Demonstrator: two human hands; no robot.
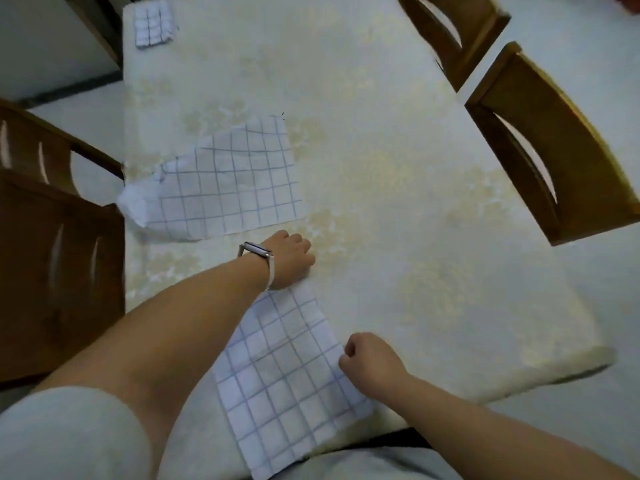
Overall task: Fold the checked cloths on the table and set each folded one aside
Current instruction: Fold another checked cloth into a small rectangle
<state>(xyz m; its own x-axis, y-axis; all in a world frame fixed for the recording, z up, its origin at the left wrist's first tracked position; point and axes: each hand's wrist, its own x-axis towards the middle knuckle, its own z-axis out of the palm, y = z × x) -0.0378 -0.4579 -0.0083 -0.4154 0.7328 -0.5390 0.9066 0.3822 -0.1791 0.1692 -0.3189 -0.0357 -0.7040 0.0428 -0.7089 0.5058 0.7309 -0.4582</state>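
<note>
A white cloth with blue checks [287, 372] lies on the table's near edge, folded into a long strip that hangs a little over the front. My left hand [289, 259], with a watch on the wrist, grips the strip's far end with curled fingers. My right hand [370, 358] pinches the strip's right edge about halfway along. A second checked cloth [228, 188] lies spread beyond my left hand, its left corner rumpled over the table's left edge. A small folded checked cloth [152, 24] rests at the far left corner.
The table [398, 174] has a pale cream patterned cover. Two wooden chairs [547, 140] stand along its right side and another wooden chair [59, 244] along its left. Pale floor lies beyond the table on both sides.
</note>
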